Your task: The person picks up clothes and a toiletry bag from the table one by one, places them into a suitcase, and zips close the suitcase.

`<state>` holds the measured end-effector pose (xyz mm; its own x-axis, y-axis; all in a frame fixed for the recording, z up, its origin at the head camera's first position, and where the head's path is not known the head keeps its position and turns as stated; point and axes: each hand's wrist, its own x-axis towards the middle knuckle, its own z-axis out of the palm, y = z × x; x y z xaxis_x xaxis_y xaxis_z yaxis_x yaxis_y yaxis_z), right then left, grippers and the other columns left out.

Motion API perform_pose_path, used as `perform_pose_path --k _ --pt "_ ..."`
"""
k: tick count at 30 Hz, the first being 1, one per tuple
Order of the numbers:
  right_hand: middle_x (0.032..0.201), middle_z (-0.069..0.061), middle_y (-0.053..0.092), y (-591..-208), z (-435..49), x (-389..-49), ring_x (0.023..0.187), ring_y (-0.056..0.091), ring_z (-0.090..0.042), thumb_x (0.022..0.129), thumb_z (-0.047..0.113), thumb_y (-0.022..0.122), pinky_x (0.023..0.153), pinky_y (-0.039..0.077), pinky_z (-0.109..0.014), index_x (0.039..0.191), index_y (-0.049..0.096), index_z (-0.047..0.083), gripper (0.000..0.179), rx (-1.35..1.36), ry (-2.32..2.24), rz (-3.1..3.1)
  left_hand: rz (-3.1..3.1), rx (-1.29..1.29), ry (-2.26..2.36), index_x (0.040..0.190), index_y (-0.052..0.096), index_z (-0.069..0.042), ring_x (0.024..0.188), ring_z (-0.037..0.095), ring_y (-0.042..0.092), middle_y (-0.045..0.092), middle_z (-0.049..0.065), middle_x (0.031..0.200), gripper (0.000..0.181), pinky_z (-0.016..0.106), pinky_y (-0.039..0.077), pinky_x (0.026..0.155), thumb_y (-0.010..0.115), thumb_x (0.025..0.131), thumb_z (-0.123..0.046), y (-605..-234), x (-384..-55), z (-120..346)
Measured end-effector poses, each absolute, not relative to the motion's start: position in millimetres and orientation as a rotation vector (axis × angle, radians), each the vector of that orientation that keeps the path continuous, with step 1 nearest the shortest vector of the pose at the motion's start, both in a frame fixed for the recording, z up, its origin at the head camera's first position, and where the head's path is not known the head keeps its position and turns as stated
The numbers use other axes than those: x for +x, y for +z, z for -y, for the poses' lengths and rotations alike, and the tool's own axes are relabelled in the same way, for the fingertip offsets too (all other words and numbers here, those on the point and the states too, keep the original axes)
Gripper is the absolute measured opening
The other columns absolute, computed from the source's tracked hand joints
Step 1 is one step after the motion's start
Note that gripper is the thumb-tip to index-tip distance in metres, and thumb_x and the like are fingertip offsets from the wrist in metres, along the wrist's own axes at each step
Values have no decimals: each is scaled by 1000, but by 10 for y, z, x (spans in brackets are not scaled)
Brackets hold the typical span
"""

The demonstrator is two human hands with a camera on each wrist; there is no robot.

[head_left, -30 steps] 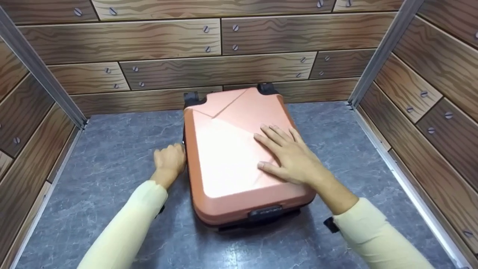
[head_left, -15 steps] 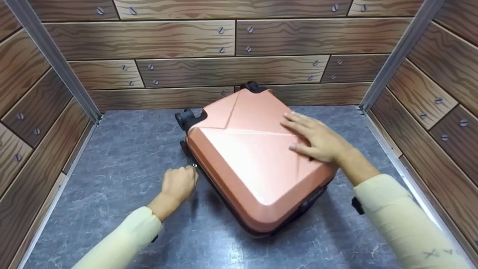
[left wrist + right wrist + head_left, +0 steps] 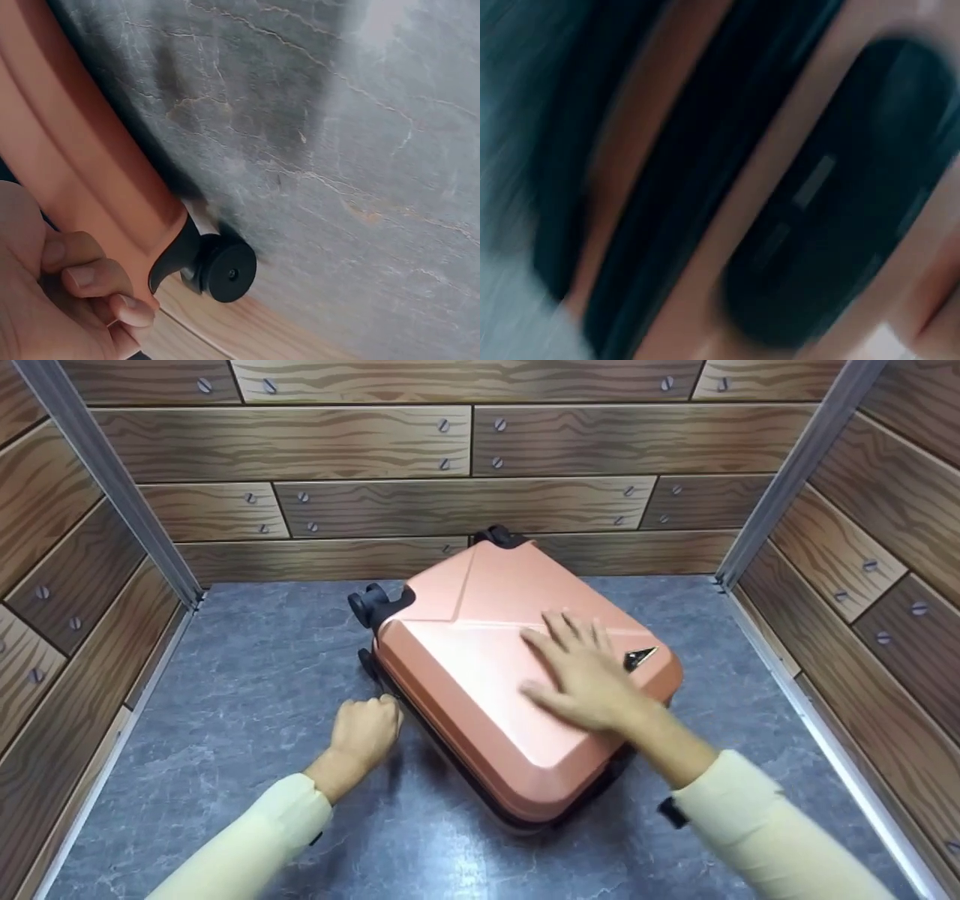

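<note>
A pink hard-shell suitcase (image 3: 465, 660) lies flat on the floor, turned at an angle, its wheel end toward the back left. My left hand (image 3: 366, 731) is at its left side seam, fingers curled, pinching a zipper pull mostly hidden by the hand. In the left wrist view the curled fingers (image 3: 94, 277) sit beside the shell, near a black wheel (image 3: 231, 274). My right hand (image 3: 589, 682) rests on the top with fingers spread, beside a small dark badge (image 3: 639, 658). The right wrist view, blurred, shows a black handle (image 3: 847, 187) on the suitcase's side.
Grey marble-patterned floor (image 3: 247, 660) surrounds the suitcase. Wood-plank-patterned walls (image 3: 337, 442) stand at the back and both sides, with metal strips at the corners. A wheel (image 3: 499, 536) at the suitcase's far corner is close to the back wall.
The suitcase has turned counterclockwise, its near end swinging right. My left hand has moved slightly right and nearer. The right hand went right, then slid back left, uncovering the badge.
</note>
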<state>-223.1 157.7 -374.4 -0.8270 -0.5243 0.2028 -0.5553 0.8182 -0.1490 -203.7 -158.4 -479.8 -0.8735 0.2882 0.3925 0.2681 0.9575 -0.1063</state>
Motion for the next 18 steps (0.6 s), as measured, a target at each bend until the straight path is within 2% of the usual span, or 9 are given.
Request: perform_pose_path --k 3,6,9,12,15,18 --pt "167 -18 5 -3737 -1244 -2047 153 2 -43 92 78 32 117 -2 -67 160 22 21 89 743 276 2934 2695 -421 87 75 57 -4 54 33 66 64 13 59 17 43 50 53 58 90 -11 -4793 -2047 1614" --pt "166 -20 -6 -3750 -951 -1858 152 -6 -44 85 86 32 115 -7 -69 161 11 19 103 745 254 2990 2687 -460 96 76 56 -4 54 33 66 63 13 60 13 44 50 52 60 87 -8 -4817 -2053 1633" --pt "165 -23 -7 -3752 -739 -1735 151 -7 -47 81 85 45 112 -6 -73 161 7 17 113 810 154 3000 2660 -513 119 76 55 -5 53 33 65 60 11 61 11 44 50 50 63 83 -6 -4844 -2058 1662" --pt "165 -24 -3 -3752 -642 -1687 151 -3 -48 78 76 61 112 -1 -75 161 8 15 116 820 22 2992 2644 -526 140 76 54 -6 52 32 64 58 10 60 10 44 48 49 63 80 -4 -4859 -2073 1691" --pt "166 -24 1 -3755 -624 -1686 152 0 -48 77 66 70 113 2 -75 161 10 15 115 804 -37 2982 2664 -467 115 78 54 -5 53 32 64 61 12 59 9 44 47 52 60 84 -7 -4856 -2094 1710" --pt "166 -24 1 -3762 -632 -1690 152 0 -47 78 64 71 113 1 -74 161 10 16 114 803 -29 2990 2697 -396 77 80 56 -5 54 33 65 64 14 61 12 45 45 55 56 90 -13 -4848 -2113 1720"
